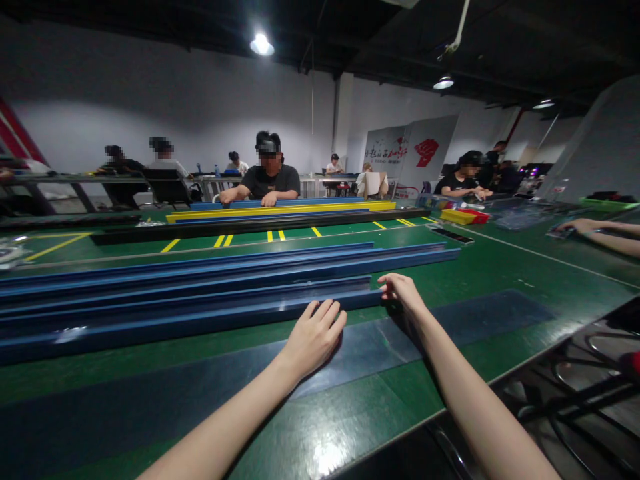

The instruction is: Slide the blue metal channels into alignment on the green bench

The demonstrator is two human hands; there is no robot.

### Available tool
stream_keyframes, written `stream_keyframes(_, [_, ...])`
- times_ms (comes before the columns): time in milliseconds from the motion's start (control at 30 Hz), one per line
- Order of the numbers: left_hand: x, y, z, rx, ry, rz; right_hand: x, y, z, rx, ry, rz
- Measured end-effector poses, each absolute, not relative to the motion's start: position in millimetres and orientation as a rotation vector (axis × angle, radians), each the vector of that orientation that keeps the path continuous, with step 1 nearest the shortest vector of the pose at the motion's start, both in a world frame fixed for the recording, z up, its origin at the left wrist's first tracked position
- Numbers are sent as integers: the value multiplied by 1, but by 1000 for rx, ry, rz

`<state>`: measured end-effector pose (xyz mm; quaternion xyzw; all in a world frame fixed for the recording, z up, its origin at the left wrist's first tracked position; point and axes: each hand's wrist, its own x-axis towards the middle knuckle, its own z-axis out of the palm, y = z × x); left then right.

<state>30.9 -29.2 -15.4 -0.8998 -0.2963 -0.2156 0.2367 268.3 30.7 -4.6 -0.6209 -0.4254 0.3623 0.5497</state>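
A long blue channel-shaped strip (200, 323) lies across the green table, nearest to me among several like it. My left hand (316, 335) is bent over its front wall, fingertips at the top edge and thumb hidden. At the strip's right end, my right hand (404, 293) has its fingers closed on the end. Under my wrists a flat, clear plastic sheet (370, 343) stretches along the table. More blue channel strips (410, 255) lie just behind, parallel to the one I touch.
Yellow strips (300, 211) and a black strip (240, 228) lie farther back, before a seated person (273, 180). A phone (451, 234) and yellow and red trays (457, 217) are to the right. Another person's hand (583, 227) rests at far right. The table edge (390, 443) runs close to me.
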Motion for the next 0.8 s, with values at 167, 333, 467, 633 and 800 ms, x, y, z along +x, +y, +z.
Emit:
stream_keyframes(167, [31, -31, -15, -2432, -914, -565, 268, 29, -2, -1498, -1019, 840])
stream_keyframes(333, [31, -31, -15, -2401, -1053, -583, 268, 24, 0, -1542, -1060, 822])
stream_keyframes(467, [31, -30, -16, -2382, -1113, -575, 267, 23, 2, -1585, -1072, 832])
stream_keyframes(633, [31, -30, -15, -2378, -1123, -578, 266, 22, 6, -1616, -1049, 890])
stream_keyframes(800, [31, -31, -15, -2376, -1132, -564, 266, 20, 9, -1627, -1035, 968])
